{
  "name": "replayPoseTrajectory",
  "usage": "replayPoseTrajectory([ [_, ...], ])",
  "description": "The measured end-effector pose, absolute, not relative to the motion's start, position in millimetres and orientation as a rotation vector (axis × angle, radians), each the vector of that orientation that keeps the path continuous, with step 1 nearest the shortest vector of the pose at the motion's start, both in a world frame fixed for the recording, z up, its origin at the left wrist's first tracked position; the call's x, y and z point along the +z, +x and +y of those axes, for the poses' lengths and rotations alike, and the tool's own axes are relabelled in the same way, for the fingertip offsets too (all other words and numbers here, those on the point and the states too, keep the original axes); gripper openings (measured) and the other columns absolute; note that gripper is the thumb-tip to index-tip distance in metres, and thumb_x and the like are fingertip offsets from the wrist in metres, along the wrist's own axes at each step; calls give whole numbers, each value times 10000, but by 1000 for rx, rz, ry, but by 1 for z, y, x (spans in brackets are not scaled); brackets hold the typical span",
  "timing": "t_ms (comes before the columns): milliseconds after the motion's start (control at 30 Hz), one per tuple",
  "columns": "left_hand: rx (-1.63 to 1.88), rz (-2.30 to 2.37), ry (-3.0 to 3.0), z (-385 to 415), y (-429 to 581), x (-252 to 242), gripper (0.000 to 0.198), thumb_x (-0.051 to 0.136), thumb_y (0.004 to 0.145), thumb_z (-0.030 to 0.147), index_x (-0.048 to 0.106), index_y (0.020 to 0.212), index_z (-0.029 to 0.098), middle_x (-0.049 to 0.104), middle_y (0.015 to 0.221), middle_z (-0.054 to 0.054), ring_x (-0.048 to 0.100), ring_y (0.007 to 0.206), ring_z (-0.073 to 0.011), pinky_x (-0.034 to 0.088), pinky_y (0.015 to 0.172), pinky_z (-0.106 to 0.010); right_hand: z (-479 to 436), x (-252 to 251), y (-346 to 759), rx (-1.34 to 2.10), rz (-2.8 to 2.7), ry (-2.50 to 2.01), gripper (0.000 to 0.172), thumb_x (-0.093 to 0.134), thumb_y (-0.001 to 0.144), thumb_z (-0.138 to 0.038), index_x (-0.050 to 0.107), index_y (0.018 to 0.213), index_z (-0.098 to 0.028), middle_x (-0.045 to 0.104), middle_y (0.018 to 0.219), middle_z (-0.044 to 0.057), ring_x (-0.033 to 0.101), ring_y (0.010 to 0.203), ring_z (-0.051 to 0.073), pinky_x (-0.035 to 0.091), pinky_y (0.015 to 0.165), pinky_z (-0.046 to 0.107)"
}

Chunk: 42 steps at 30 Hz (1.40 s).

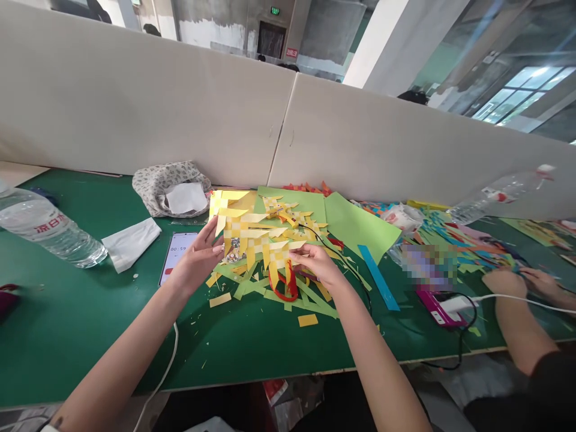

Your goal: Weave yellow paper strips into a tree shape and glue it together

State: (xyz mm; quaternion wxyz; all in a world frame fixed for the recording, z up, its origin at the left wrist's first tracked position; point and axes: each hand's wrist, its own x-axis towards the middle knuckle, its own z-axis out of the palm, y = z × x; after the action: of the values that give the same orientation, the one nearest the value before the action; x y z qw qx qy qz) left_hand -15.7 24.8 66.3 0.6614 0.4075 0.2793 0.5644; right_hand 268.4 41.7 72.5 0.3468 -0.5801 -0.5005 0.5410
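A woven piece of yellow and cream paper strips (pixel 256 240) hangs raised above the green table, with loose strip ends sticking out. My left hand (pixel 202 252) supports its left side, fingers spread apart behind the edge. At the lower right corner, my right hand (pixel 315 263) pinches the piece between thumb and fingers. Just behind it lie a yellow tool with a black cord (pixel 287 217) and another checkered woven piece (pixel 308 223). Red-handled scissors (pixel 291 288) rest among green paper scraps (pixel 315 300) below the held piece.
A phone (pixel 177 252), tissue (pixel 131 243), water bottle (pixel 54 228) and cloth pouch (pixel 168 186) are on the left. Green sheets (pixel 360 225), a blue strip (pixel 378 279) and a magenta power bank (pixel 438 309) lie right. Another person's hands (pixel 506 285) work at the far right.
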Motion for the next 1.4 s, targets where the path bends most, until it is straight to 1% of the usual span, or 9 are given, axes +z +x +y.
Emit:
replayPoseTrajectory([
  [133,1239,709,964,39,-10,72,654,619,758,195,405,1335,417,151,1539,109,225,1384,-256,380,1051,-361,56,78,275,1338,-1333,-1515,309,760,629,-366,658,836,-160,664,930,59,638,820,162,573,637,257],
  [467,1280,755,1137,135,35,84,778,539,804,201,135,1440,393,-28,1557,67,205,1393,-265,296,1091,-433,182,119,306,899,-1638,-1556,234,732,689,-311,647,833,-146,664,905,62,620,716,113,573,623,253],
  [667,1336,862,1370,174,36,86,909,614,748,225,60,1452,378,-19,1560,33,209,1388,-300,348,1060,-440,282,151,305,803,-1931,-1655,192,748,672,-266,661,800,-154,685,847,53,618,678,116,537,608,243],
  [800,1161,1075,1507,189,20,69,908,643,741,307,79,1448,387,49,1560,9,266,1369,-298,372,1040,-436,331,141,291,613,-2189,-1760,128,716,688,-218,671,802,-184,696,834,21,623,717,128,512,674,248],
  [867,1004,1229,1581,200,11,58,870,641,727,337,155,1448,330,124,1552,-41,290,1359,-295,378,1032,-424,346,127,282,529,-2204,-1813,138,718,673,-191,670,802,-181,691,829,28,626,769,159,501,729,285],
  [967,766,1402,1709,215,-4,47,714,626,696,336,387,1354,199,437,1404,-139,449,1255,-292,409,988,-412,356,103,272,316,-2162,-1879,298,714,675,-205,637,962,-190,660,998,71,581,982,229,460,849,368],
  [1067,704,1413,1743,214,-19,50,497,556,741,390,530,1187,173,666,1076,-115,653,908,-235,490,838,-378,351,86,269,137,-2112,-1883,415,694,699,-233,572,1094,-187,550,1219,128,455,1175,292,408,925,435],
  [1233,635,1611,2027,159,-35,69,362,371,866,432,501,1134,227,687,763,-18,631,662,-194,474,672,-319,309,78,271,13,-2075,-1790,295,537,823,-269,542,1102,-173,566,1161,118,491,1117,256,404,924,401],
  [1400,652,1633,2088,84,-37,70,309,334,895,394,484,1129,259,704,957,-25,644,723,-196,441,596,-273,215,69,262,68,-2164,-1463,177,494,846,-305,582,963,-206,624,1016,64,569,944,207,458,793,334],
])
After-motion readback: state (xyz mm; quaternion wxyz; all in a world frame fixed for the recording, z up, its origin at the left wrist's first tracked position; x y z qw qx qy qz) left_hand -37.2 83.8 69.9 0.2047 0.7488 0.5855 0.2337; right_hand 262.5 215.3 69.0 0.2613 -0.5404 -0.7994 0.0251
